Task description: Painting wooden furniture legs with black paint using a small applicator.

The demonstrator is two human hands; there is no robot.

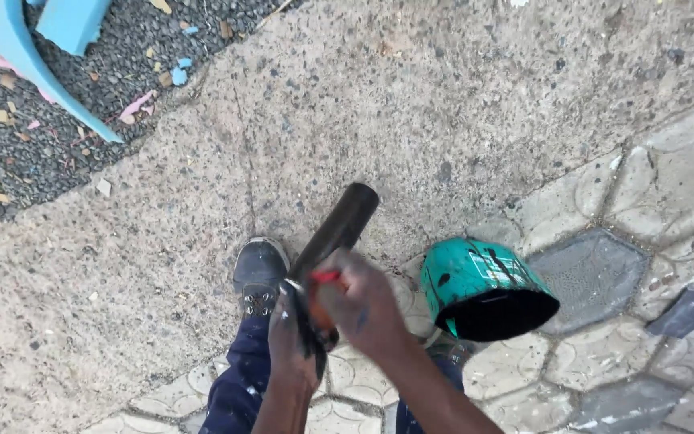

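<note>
— Both hands are closest to the camera, low in the middle. What do they hold?

— Left hand (292, 333) is closed around the lower end of a black pipe (335, 233), which points up and away, tilted to the right. Right hand (363, 301) is closed around a small tool with an orange handle (324, 277), pressed against the pipe near the left hand. It looks like a paint brush, but the motion blur hides its tip.

— So which step is it?

— I judge that the pipe is being coated black. It is dark all along its visible length, so the work seems well advanced.

— And where is the paint?

— Just beside the right hand, a green paint can (483, 289) with black drips is tilted on the patterned paving (668, 185); its inside looks black.

— What does the next stroke need?

— Probably a firm hold by the left hand, turning the pipe so that bare spots face the brush. The shoe (259, 273) and blue trousers (238, 386) are right below, so drips could fall there.
</note>
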